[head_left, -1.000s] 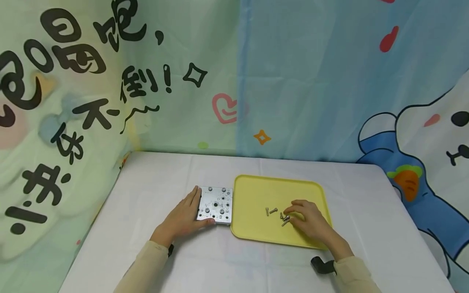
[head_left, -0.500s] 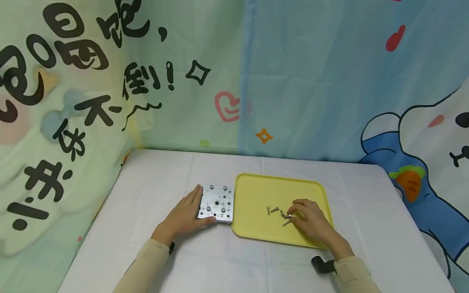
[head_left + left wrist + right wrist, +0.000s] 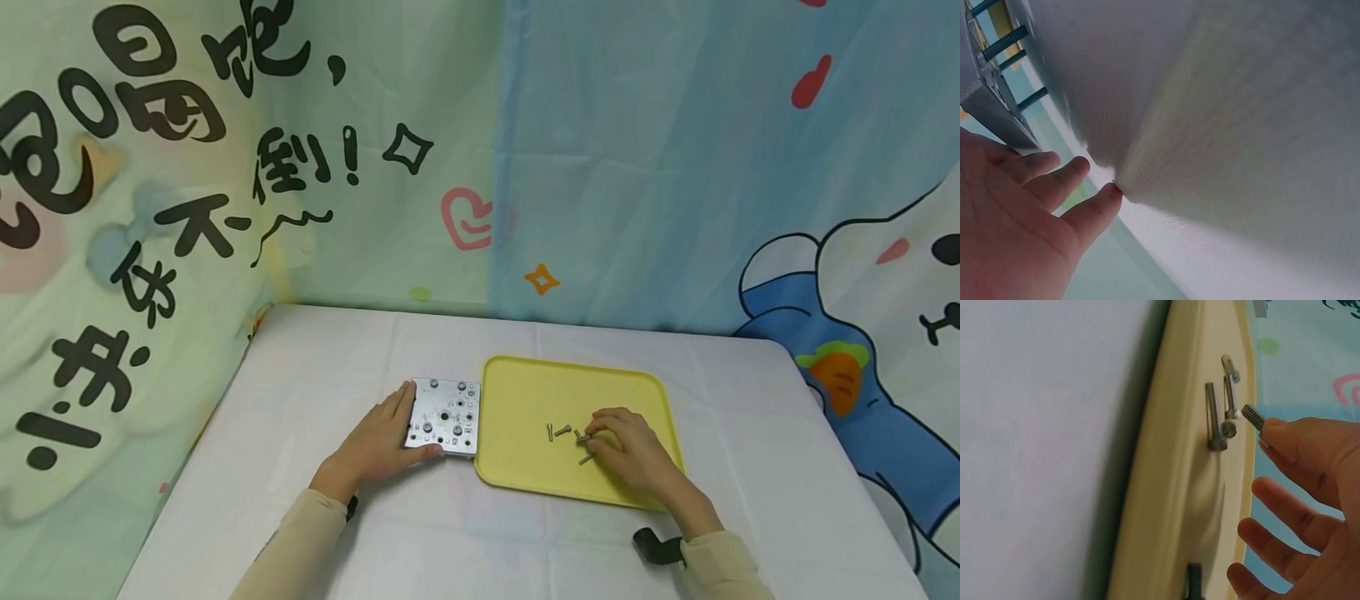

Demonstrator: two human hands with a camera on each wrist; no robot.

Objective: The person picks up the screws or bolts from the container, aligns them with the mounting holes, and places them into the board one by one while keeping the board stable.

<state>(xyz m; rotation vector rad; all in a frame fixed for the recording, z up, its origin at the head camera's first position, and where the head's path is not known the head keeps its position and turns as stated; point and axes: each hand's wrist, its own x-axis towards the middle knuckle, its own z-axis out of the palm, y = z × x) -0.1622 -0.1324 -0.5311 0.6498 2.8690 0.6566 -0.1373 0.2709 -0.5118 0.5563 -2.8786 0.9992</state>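
Note:
My left hand (image 3: 378,437) rests against the left side of a square metal plate (image 3: 468,427), its thumb along the near edge. Bolts sit in the plate's top, and threaded shanks (image 3: 1007,42) stick out from its other face in the left wrist view. In that view the little fingertip touches the white cloth. Above the yellow tray (image 3: 517,475), my right hand (image 3: 633,450) pinches a small metal bolt (image 3: 1252,416) between thumb and index finger; the other fingers are spread. Several loose bolts (image 3: 562,431) lie on the tray by the right fingertips, among them a longer one (image 3: 1214,415).
The tray sits just right of the plate on a table with a white cloth (image 3: 420,542). Printed curtains (image 3: 637,167) hang behind and at the left of the table. A black wrist mount (image 3: 656,547) juts from the right sleeve.
The right fingertips have shifted slightly left over the bolts. One bolt now shows between thumb and index finger. The left hand and plate have stayed put; the head view has shifted a little.

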